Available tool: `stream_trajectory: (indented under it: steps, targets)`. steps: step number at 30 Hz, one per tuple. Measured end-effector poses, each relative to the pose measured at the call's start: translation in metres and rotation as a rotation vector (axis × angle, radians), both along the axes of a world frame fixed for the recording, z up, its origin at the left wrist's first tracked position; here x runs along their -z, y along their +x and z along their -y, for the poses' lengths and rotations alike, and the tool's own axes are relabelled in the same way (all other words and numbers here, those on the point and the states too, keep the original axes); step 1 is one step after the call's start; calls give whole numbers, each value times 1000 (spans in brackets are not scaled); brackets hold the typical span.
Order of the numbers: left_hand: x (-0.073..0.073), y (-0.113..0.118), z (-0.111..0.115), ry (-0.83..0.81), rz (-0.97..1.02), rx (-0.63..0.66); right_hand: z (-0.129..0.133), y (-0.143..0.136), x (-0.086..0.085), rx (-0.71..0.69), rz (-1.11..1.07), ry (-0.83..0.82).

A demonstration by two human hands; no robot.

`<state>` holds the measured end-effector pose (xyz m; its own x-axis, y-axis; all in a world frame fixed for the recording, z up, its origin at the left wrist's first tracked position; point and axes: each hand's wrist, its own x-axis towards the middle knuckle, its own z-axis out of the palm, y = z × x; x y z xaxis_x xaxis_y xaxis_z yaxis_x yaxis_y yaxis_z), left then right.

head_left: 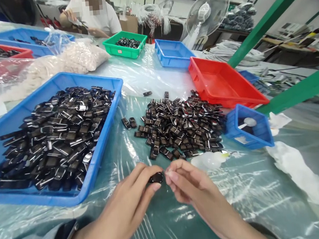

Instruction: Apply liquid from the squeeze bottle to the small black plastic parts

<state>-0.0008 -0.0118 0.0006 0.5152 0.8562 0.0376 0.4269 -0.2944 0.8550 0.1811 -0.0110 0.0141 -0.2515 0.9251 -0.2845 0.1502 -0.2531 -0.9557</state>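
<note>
My left hand [138, 193] pinches a small black plastic part [156, 177] between thumb and fingers, its rounded end facing right. Close beside it, almost touching, my right hand [186, 180] has thumb and index pressed together; what they hold, if anything, is too small to name. Beyond both hands a loose pile of similar black parts [179, 125] lies on the plastic-covered table [133, 144]. At the left, a large blue tray [98, 155] holds many more black parts. A translucent white bottle [208, 161] lies just past my right hand.
A small blue bin [249, 126] with a white spoon-like item stands right of the pile, below a red tray [223, 79]. Farther back are a green tray [126, 47], another blue tray [172, 52] and a bag of beige pieces [82, 55]. A person sits across the table; green posts rise at right.
</note>
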Motion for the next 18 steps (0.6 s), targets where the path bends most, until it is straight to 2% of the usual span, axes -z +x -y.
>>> stream_trajectory:
  steps: [4, 6, 9, 14, 18]
  targets:
    - [0, 1, -1, 28, 39, 2, 6, -6, -1, 46, -379, -268]
    - [0, 1, 0, 35, 36, 14, 7, -8, 3, 73, -486, -330]
    - [5, 1, 1, 100, 2, 11, 8, -11, 9, 75, -535, -349]
    - [14, -1, 3, 444, -65, 17, 14, -15, 16, 7, -613, -407]
    - [4, -7, 7, 612, -130, 84, 19, -16, 18, -124, -606, -413]
